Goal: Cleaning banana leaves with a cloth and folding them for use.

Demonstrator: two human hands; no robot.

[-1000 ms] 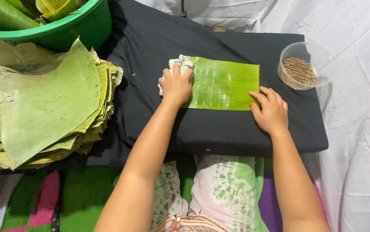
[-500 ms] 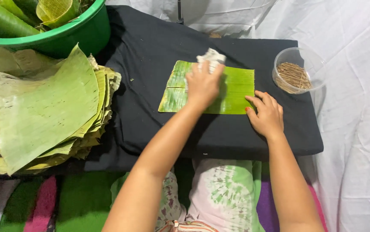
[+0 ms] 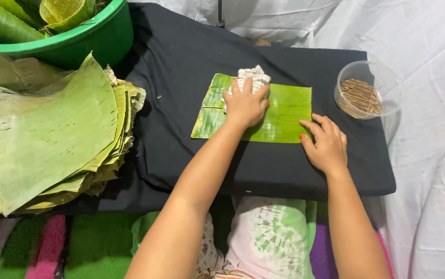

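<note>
Green leaf pile (image 3: 52, 139) lies left; left hand (image 3: 245, 106) presses cloth (image 3: 253, 76) flat.

Leaf piece (image 3: 284, 116) at centre of pad (image 3: 181, 77); cloth (image 3: 253, 76) on its far edge. Leaf stack (image 3: 52, 134) left, basin (image 3: 93, 39) beyond it. Tub of sticks (image 3: 362, 90) far right.

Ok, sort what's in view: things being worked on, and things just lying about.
In use:
- left hand pressing white crumpled cloth
- flat green banana leaf piece
- right hand holding its edge

Lying about:
- stack of pale leaves
- green plastic tub
- clear cup of brown sticks
</note>
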